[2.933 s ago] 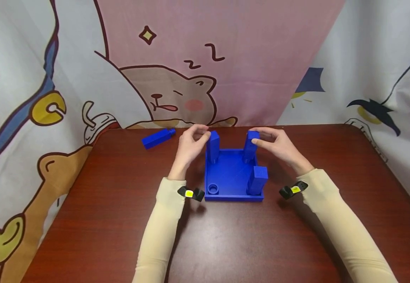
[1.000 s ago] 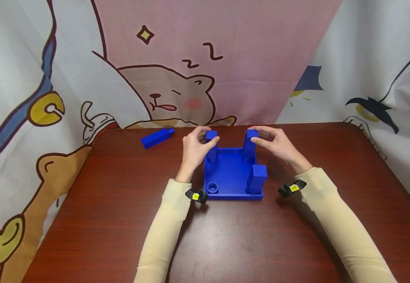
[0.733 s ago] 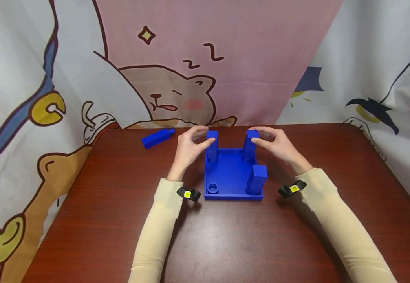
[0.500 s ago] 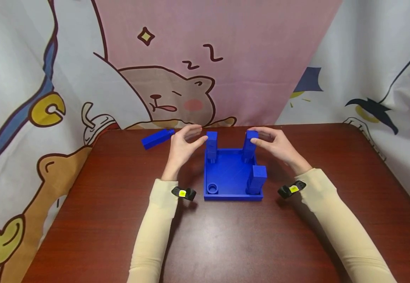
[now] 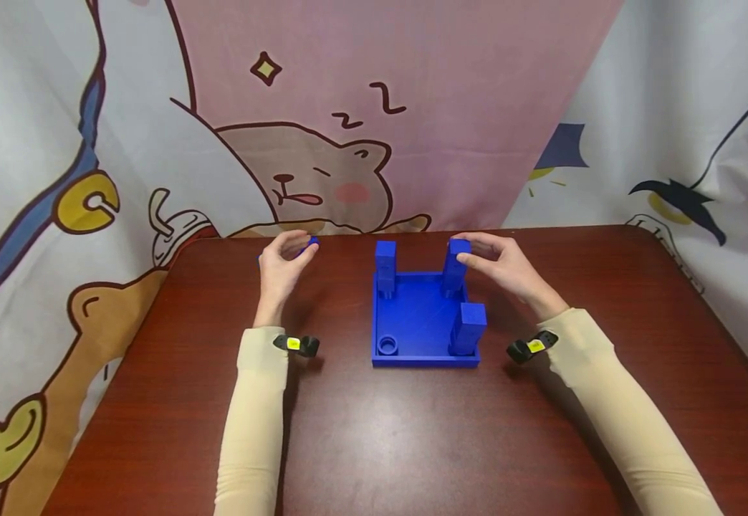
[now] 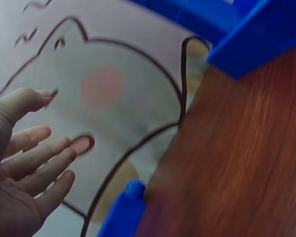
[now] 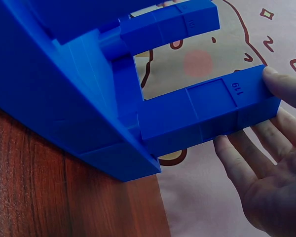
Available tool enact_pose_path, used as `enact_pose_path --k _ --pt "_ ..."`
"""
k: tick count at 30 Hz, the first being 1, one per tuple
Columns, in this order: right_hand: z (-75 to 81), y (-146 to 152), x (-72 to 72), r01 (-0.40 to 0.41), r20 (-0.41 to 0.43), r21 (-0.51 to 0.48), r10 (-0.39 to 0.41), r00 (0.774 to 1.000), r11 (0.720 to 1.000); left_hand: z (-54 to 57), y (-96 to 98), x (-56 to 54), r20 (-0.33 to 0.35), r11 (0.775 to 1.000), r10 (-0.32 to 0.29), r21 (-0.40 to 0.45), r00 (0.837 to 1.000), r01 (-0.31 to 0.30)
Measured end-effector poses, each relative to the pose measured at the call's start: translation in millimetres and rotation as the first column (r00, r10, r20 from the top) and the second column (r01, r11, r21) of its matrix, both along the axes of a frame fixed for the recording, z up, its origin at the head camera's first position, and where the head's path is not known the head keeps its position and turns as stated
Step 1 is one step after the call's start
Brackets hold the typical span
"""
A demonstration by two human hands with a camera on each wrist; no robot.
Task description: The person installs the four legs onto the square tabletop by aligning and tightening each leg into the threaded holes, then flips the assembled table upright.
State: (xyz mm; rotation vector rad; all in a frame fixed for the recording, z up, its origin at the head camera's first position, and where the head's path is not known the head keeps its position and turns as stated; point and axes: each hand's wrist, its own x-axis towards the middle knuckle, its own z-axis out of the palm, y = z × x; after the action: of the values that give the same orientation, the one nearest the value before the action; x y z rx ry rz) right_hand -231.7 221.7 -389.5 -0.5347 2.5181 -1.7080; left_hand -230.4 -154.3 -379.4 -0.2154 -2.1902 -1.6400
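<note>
A square blue tray-like base (image 5: 424, 362) lies on the table with upright blue square legs at three corners. Thumb and fingers of my right hand (image 5: 512, 269) pinch the top of the far-right leg (image 7: 207, 111), which bears the number 119. The far-left leg (image 5: 385, 261) and near-right leg (image 5: 471, 326) stand untouched. A round socket (image 5: 387, 345) shows at the near-left corner. My left hand (image 5: 277, 276), fingers spread, is over a loose blue leg (image 6: 124, 215) lying at the back left; in the head view the hand covers most of it.
The brown wooden table (image 5: 361, 437) meets a cartoon-printed curtain (image 5: 451, 107) at its back edge, just behind the loose leg and the base. Black wrist cameras sit on both wrists.
My left hand has let go of the far-left leg and moved left to the loose leg. My right hand keeps its pinch on the far-right leg. The base has hardly moved.
</note>
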Motion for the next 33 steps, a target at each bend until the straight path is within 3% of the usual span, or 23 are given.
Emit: enact_pose_path --k 7,11,14,23,28,33 --pt "-0.2 0.0 -0.4 0.000 -0.004 -0.002 0.000 1.000 1.000 -42.6 -45.7 -22.3 0.038 0.989 0.143 0.027 0.989 -0.144" --pt "-1.1 0.5 -0.2 0.002 -0.001 -0.005 -0.002 1.000 1.000 -54.1 -65.5 -25.1 0.073 0.969 0.246 0.020 0.967 -0.248" --pt "-1.1 0.5 0.4 0.002 -0.002 -0.002 -0.002 1.000 1.000 -60.8 -78.6 -25.8 0.102 0.955 0.287 0.044 0.952 -0.293" --pt "8.7 -4.2 6.1 -0.007 -0.007 0.007 0.007 1.000 1.000 -78.0 -102.3 -27.8 0.207 0.944 0.261 0.148 0.943 -0.294" --pt "23.8 -10.4 16.6 -0.016 -0.024 0.028 0.017 1.000 0.999 -81.8 -100.7 -29.6 0.230 0.956 0.247 0.102 0.941 -0.275" --pt "25.2 -12.1 17.3 -0.012 -0.031 0.006 0.012 0.999 1.000 -84.3 -98.1 -34.2 0.283 0.961 0.250 0.046 0.926 -0.274"
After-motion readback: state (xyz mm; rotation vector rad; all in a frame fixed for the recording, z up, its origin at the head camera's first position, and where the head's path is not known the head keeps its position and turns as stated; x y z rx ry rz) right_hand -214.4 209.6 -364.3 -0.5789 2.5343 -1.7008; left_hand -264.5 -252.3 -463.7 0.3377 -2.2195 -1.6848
